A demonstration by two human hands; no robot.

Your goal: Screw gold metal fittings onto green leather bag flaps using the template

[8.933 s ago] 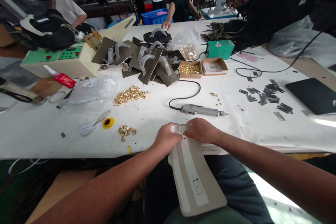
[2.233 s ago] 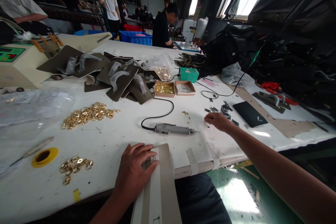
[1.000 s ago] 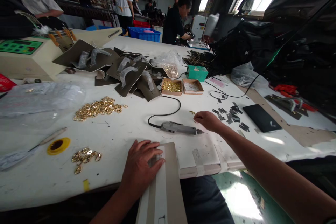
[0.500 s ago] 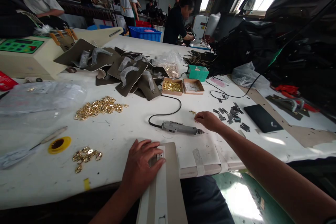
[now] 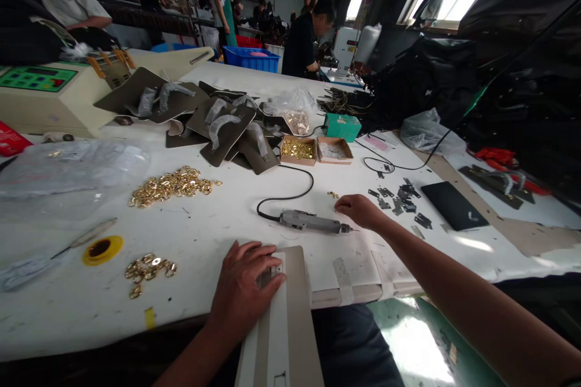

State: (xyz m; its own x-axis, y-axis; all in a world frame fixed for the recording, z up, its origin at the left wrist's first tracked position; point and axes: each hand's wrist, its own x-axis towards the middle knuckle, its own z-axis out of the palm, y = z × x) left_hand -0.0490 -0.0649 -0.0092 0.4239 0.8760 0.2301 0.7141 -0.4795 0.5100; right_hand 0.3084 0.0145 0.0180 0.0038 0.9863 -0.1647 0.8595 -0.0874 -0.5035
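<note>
Beige panel [image 5: 299,314] sits at the near edge of the white table [image 5: 218,221], far end up on the tabletop, the rest running out of the bottom of the view over the person's lap. Left hand [image 5: 247,281] is spread across that far end, fingers and thumb apart, resting on it rather than clenched, right by a small plate with holes. Right hand [image 5: 359,209] is out over the table, fingers drawn in narrow with the tips down just beside some small brass bits [image 5: 333,195]; can't tell if anything's pinched in there.

Between the hands there's a grey electric screwdriver [image 5: 313,222] lying flat, bit pointing right, with its black cord curling away behind. Loose dark metal plates [image 5: 403,198] are scattered to the right of the right hand. Over on the left you've got two heaps of gold links, a small one [image 5: 147,269] and a bigger one [image 5: 172,186]. Further back: a cardboard box [image 5: 298,160] of gold pieces, and a pile of dark panels [image 5: 227,136] with plastic-wrapped handles.
</note>
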